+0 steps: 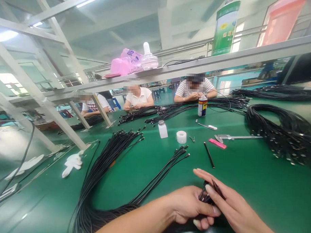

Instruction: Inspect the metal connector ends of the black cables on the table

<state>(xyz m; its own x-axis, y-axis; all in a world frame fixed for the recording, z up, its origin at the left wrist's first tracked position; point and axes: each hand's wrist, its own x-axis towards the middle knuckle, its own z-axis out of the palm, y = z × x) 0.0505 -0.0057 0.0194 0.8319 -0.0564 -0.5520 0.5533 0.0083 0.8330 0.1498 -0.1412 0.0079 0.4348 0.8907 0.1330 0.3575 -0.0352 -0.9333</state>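
Black cables, partly hidden, are sitting between the hands, between four and five o'clock in the view. The left hand is gripping them, its fingers curling under; the right hand is holding its fingers straight and thumb apart, though whether it is pinching anything I cannot tell. From there, a dark stick is lying at twelve o'clock, a tape roll at eleven, a caliper at one, a large cable bundle at nine.

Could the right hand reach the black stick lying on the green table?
Probably yes: the black stick lies just past the right hand, with only bare green table between. That hand is at a small black thing in the left hand, though.
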